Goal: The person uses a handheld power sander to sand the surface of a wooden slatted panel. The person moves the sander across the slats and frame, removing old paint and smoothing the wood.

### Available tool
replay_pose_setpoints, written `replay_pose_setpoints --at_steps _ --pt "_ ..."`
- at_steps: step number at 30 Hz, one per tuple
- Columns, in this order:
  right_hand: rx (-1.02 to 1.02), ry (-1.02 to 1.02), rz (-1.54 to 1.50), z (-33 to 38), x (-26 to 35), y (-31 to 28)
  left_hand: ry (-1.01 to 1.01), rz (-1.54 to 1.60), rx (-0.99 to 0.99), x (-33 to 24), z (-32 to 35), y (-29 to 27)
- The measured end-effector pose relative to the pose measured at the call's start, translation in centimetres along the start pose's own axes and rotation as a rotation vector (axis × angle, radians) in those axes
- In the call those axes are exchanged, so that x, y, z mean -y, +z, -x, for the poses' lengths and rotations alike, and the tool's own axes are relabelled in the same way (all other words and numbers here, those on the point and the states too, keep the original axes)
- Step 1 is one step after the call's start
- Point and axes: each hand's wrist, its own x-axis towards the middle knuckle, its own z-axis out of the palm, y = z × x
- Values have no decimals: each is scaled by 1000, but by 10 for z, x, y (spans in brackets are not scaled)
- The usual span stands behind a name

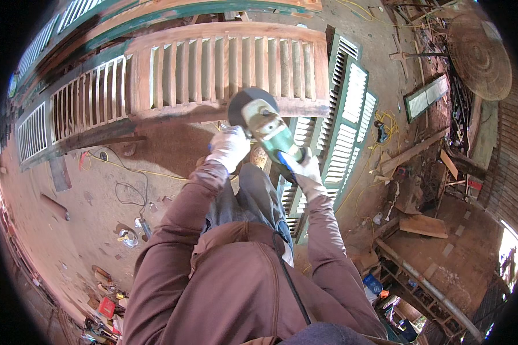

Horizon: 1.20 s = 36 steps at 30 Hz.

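Bordering grinder: slatted shutter ahead, green shutters right.

Before me stretches the slatted panel, with the disc of my power tool over its near edge; whether they touch I cannot tell. My left fingers are at the tool's left side, my right fingers at its near end. Right of the panel lie louvred shutters; farther right, a smaller louvred panel, then a round woven piece. To my left, a cord runs across the floor.
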Motion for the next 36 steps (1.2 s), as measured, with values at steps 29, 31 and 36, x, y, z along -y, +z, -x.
replay_pose_setpoints --at_steps 29,31,36 --pt "-33 109 -606 14 8 65 129 63 65 36 -15 -30" --pt "-85 18 -305 17 30 100 127 153 17 93 -4 -38" --pt "32 61 -18 39 132 181 41 183 -91 210 38 -95"
